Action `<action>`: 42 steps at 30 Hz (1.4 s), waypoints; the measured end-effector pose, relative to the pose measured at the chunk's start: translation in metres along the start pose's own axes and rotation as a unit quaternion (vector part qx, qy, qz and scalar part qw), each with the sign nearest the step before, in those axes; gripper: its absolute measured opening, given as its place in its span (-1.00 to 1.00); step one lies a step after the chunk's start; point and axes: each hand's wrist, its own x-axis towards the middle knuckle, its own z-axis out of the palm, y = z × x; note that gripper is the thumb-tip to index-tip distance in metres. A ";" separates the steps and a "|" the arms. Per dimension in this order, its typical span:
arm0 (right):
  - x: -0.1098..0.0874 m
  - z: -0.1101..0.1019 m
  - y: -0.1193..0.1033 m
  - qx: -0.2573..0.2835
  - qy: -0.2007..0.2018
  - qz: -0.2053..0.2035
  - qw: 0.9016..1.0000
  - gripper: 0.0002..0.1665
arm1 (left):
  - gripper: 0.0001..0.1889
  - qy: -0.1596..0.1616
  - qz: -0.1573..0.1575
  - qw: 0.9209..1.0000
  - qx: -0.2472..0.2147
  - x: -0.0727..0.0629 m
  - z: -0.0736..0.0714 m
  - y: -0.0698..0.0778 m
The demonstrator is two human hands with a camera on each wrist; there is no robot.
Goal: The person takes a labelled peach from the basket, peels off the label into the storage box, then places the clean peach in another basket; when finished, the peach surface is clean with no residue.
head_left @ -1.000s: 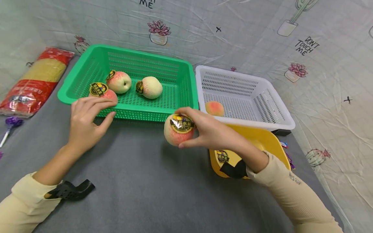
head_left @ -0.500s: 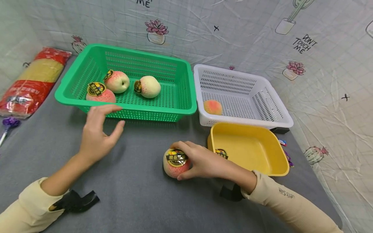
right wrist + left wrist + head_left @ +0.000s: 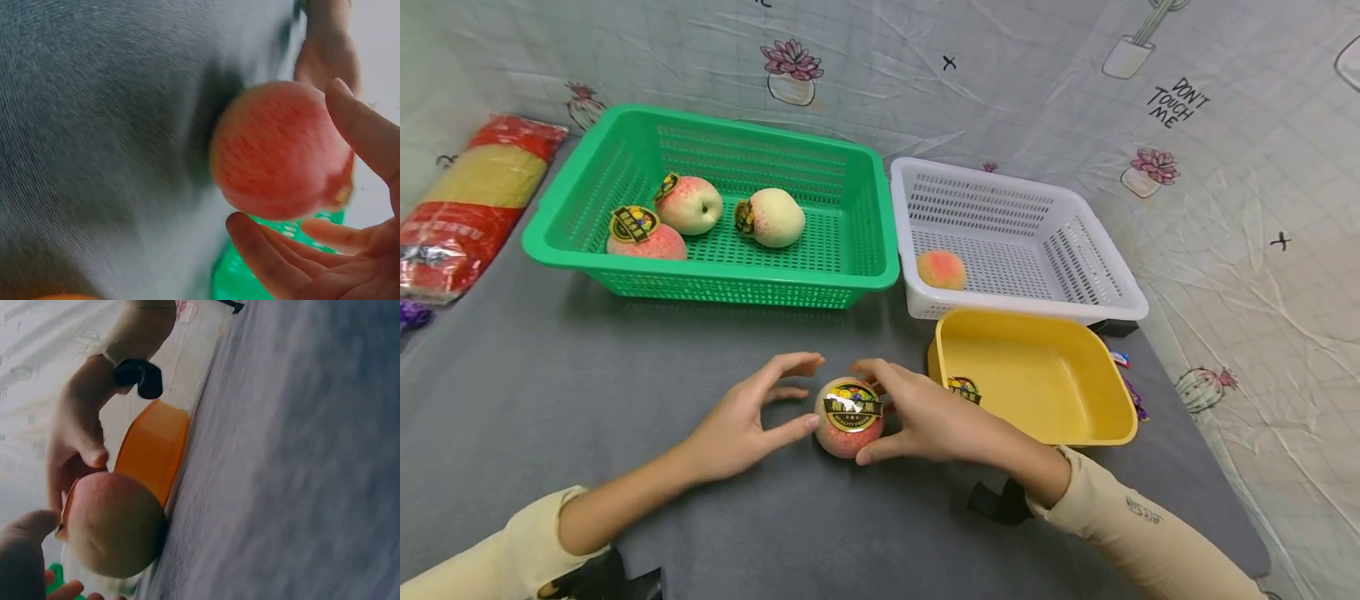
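Note:
A peach [image 3: 848, 421] with a black-and-gold sticker [image 3: 853, 407] rests on the grey tabletop in front of the yellow bin. My right hand [image 3: 925, 412] curves loosely along its right side. In the right wrist view, the fingers [image 3: 269, 253] are spread beside the peach [image 3: 281, 150] rather than wrapped round it. From the left, my left hand [image 3: 748, 421] reaches in with its thumb tip at the peach's edge and its other fingers apart from it. In the left wrist view, the left thumb [image 3: 28, 528] lies by the sticker's rim; whether it presses there is unclear.
Behind stands a green basket [image 3: 730, 279] holding 3 stickered peaches [image 3: 696, 207]. To its right is a white basket [image 3: 1022, 305] with one small peach [image 3: 942, 270]. A yellow bin [image 3: 1037, 383] sits in front of that. A red-and-yellow packet [image 3: 475, 204] lies far left.
The right hand has brought the peach down and nearer onto the table, and its hold has loosened. The left hand has left the peach in the green basket and come across to this one.

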 end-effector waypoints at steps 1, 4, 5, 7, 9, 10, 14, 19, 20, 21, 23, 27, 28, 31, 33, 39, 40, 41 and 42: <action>-0.002 -0.002 -0.001 0.010 0.000 0.008 1.000 0.00 | -0.34 -0.009 -0.002 1.000 -0.001 0.000 0.002 0.000; -0.008 -0.010 0.000 0.026 0.005 0.018 0.999 -0.13 | -0.29 -0.023 -0.005 1.000 0.006 -0.001 0.008 0.000; -0.010 -0.012 0.000 0.021 0.009 0.019 1.000 -0.22 | -0.28 -0.026 -0.004 1.000 0.009 -0.001 0.009 -0.001; -0.012 -0.015 0.001 0.024 0.013 0.028 0.999 -0.42 | -0.26 -0.029 0.001 0.999 0.014 0.000 0.012 -0.002; -0.013 -0.016 0.003 0.031 0.016 0.033 0.999 -0.61 | -0.25 -0.032 0.004 0.999 0.017 0.001 0.014 -0.003; -0.012 -0.015 0.004 0.039 0.019 0.036 0.998 -0.68 | -0.25 -0.034 0.004 0.999 0.018 0.001 0.016 -0.004; -0.011 -0.012 0.008 0.057 0.028 0.043 0.997 -0.82 | -0.26 -0.032 -0.005 0.999 0.015 0.004 0.021 -0.005; -0.009 -0.010 0.014 0.074 0.038 0.055 0.995 -0.83 | -0.25 -0.020 -0.022 1.000 0.011 0.008 0.027 -0.004; -0.009 -0.010 0.015 0.079 0.038 0.056 0.995 -0.83 | -0.26 -0.018 -0.022 1.000 0.012 0.008 0.028 -0.004; -0.009 -0.009 0.016 0.084 0.039 0.057 0.994 -0.83 | -0.27 -0.017 -0.022 1.000 0.014 0.009 0.029 -0.004; -0.009 -0.009 0.017 0.095 0.041 0.058 0.993 -0.85 | -0.30 -0.016 -0.020 1.000 0.015 0.009 0.030 -0.003; -0.009 -0.009 0.017 0.126 0.051 0.057 0.989 -0.85 | -0.31 -0.018 -0.019 1.000 0.007 0.008 0.030 -0.003; -0.010 -0.010 0.016 0.136 0.054 0.055 0.988 -0.85 | -0.31 -0.019 -0.019 1.000 0.006 0.008 0.030 -0.004; -0.013 -0.017 0.013 0.166 0.073 0.048 0.982 -0.84 | -0.32 -0.017 -0.020 1.000 0.010 0.007 0.029 -0.004; -0.018 -0.026 0.012 0.174 0.094 0.044 0.979 -0.84 | -0.32 -0.016 -0.020 1.000 0.012 0.006 0.028 -0.004; -0.043 -0.059 0.038 0.162 0.128 0.074 0.976 -0.82 | -0.31 -0.019 -0.022 1.000 0.013 0.004 0.025 -0.003; -0.049 -0.063 0.046 0.156 0.121 0.085 0.977 -0.80 | -0.31 -0.020 -0.022 0.999 0.013 0.004 0.024 -0.003; -0.054 -0.066 0.055 0.149 0.113 0.098 0.977 -0.79 | -0.31 -0.021 -0.023 0.999 0.012 0.004 0.024 -0.003; -0.059 -0.068 0.065 0.143 0.106 0.112 0.978 -0.77 | -0.31 -0.022 -0.025 0.999 0.011 0.004 0.023 -0.002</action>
